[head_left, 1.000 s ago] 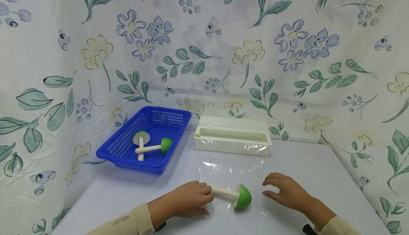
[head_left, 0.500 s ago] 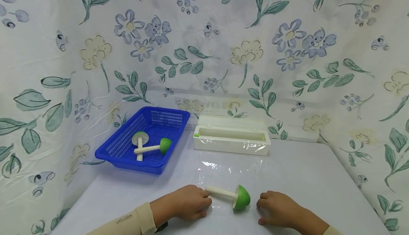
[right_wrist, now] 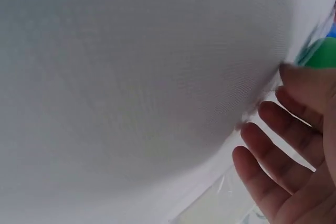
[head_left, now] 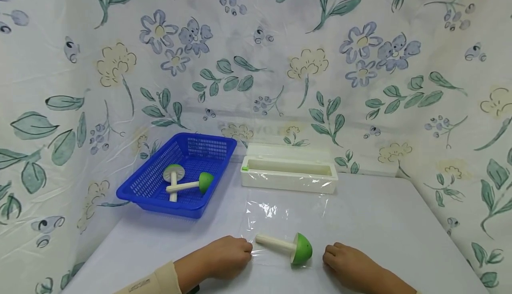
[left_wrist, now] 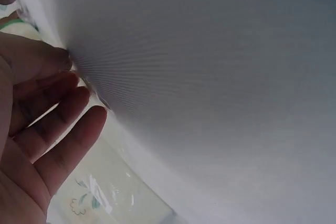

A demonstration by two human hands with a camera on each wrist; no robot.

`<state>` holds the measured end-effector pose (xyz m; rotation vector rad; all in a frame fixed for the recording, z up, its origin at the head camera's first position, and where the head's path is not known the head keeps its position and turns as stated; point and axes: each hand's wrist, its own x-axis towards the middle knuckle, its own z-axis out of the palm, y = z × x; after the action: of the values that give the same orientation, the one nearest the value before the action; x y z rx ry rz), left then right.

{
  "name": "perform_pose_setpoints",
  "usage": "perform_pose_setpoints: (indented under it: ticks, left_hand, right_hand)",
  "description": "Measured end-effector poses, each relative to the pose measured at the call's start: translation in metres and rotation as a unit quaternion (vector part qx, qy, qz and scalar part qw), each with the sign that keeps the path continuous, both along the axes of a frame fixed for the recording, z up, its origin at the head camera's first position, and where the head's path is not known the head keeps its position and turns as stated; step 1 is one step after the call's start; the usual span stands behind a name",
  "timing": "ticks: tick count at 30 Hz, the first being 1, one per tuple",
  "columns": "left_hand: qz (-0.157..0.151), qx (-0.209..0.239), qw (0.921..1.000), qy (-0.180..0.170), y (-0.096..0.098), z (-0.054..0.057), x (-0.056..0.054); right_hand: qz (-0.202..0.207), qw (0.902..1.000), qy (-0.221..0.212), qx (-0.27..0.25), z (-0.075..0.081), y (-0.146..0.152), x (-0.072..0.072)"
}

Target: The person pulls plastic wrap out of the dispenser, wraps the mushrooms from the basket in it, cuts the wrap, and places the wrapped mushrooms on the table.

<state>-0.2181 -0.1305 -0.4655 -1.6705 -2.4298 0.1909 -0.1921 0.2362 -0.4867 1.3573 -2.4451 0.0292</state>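
Note:
A toy mushroom (head_left: 276, 244) with a green cap and pale stem lies on a sheet of clear cling film (head_left: 286, 209) in the head view, its cap to the right. My left hand (head_left: 230, 256) pinches the film's left edge beside the stem's end; in the left wrist view its thumb and index finger (left_wrist: 68, 80) meet at the shiny edge. My right hand (head_left: 350, 265) pinches the film's right edge just beyond the cap. In the right wrist view, its thumb (right_wrist: 299, 80) is close to the index fingertip at the film, with the other fingers fanned out.
A white cling film box (head_left: 288, 180) with its lid raised stands at the back, film running from it toward me. Left of it, a blue plastic basket (head_left: 160, 205) holds two more mushrooms, one a green-capped mushroom (head_left: 205, 182). Floral sheeting (head_left: 256, 85) walls the table's back and sides.
My right hand came down and closed at the film's right edge. The left hand let go of the mushroom's stem end and moved slightly left along the film. The mushroom stayed nearly in place.

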Motion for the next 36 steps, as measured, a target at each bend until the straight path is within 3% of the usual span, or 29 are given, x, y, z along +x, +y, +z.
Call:
perform_pose_setpoints:
  ticks: [5, 9, 13, 17, 20, 26, 33, 36]
  left_hand:
    - [0.017, 0.002, 0.9998, -0.007, -0.003, -0.001, 0.002]
    - [0.036, 0.011, 0.9993, -0.006, -0.005, -0.001, -0.002]
    - [0.065, 0.035, 0.9972, -0.014, -0.007, 0.000, -0.011]
    - [0.093, 0.065, 0.9927, -0.041, -0.008, 0.002, -0.019]
    - [0.097, 0.082, 0.9908, -0.046, -0.007, 0.002, -0.023]
    - [0.100, 0.101, 0.9897, -0.017, -0.006, 0.002, -0.033]
    - [0.106, 0.103, 0.9890, -0.003, -0.007, 0.008, -0.039]
    - [0.120, 0.110, 0.9867, 0.005, -0.007, 0.010, -0.043]
  right_hand:
    - [-0.017, 0.9996, 0.007, 0.019, 0.001, 0.000, 0.002]
    - [-0.061, 0.9964, -0.059, -0.004, 0.006, 0.001, 0.003]
    - [-0.101, 0.9846, -0.130, -0.058, 0.012, 0.002, 0.000]
    - [-0.127, 0.9732, -0.169, -0.091, 0.015, 0.005, -0.008]
    - [-0.141, 0.9668, -0.184, -0.107, 0.014, 0.006, -0.015]
    - [-0.167, 0.9615, -0.183, -0.119, 0.019, 0.005, -0.027]
    - [-0.151, 0.9691, -0.115, -0.157, 0.023, 0.005, -0.030]
    - [-0.158, 0.9673, -0.109, -0.166, 0.027, 0.002, -0.033]
